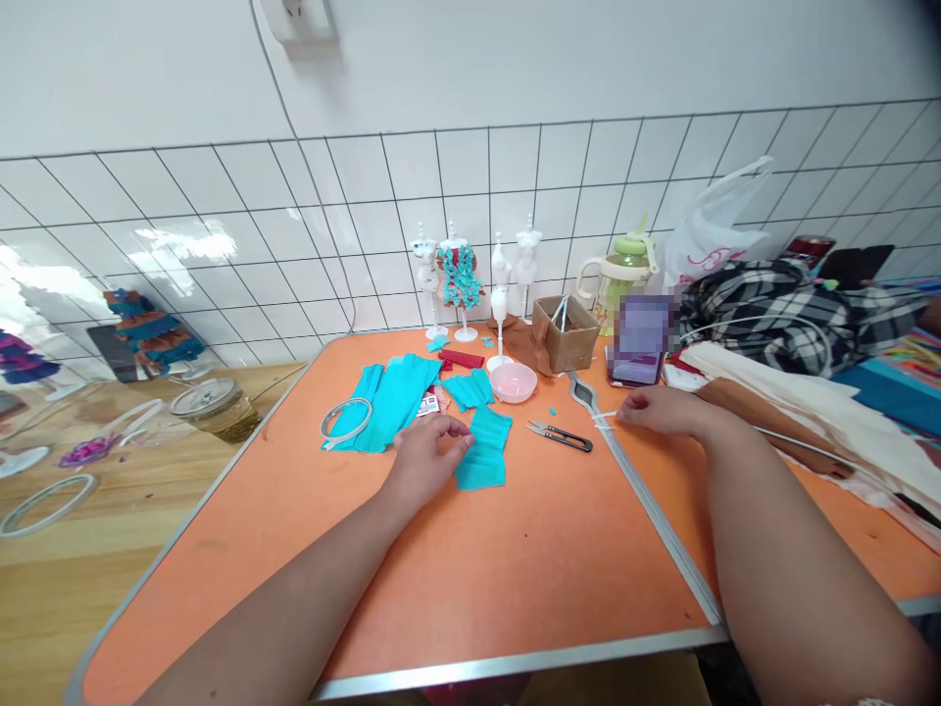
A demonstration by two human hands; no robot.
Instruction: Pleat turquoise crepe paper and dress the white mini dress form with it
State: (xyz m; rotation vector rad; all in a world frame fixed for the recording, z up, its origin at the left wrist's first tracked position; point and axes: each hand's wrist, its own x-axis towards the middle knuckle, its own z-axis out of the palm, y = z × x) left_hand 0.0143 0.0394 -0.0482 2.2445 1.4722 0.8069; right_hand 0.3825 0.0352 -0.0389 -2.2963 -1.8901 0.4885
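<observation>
My left hand (432,453) hovers over the table's middle with its fingers curled, thumb and forefinger tips close together. Whether anything sits between them cannot be seen. Just beside those fingertips lies a small turquoise crepe-like piece (485,461). My right hand (660,410) pinches a thin white stick (606,415) above the metal seam (654,500). Thread snips (560,435) with black handles rest between my hands. Behind them stands a pink translucent bowl (514,382). Larger turquoise sheets (397,387) lie to the left, with a roll of tape (346,420) on top.
Small white dress-form stands (501,294) line the back, one wearing turquoise and red ruffles (461,275). A cardboard box (573,338), a phone (641,343) and a green-lidded bottle (624,270) stand back right. Cloth strips (779,422) lie right; a jar (210,404) stands on the left wooden table.
</observation>
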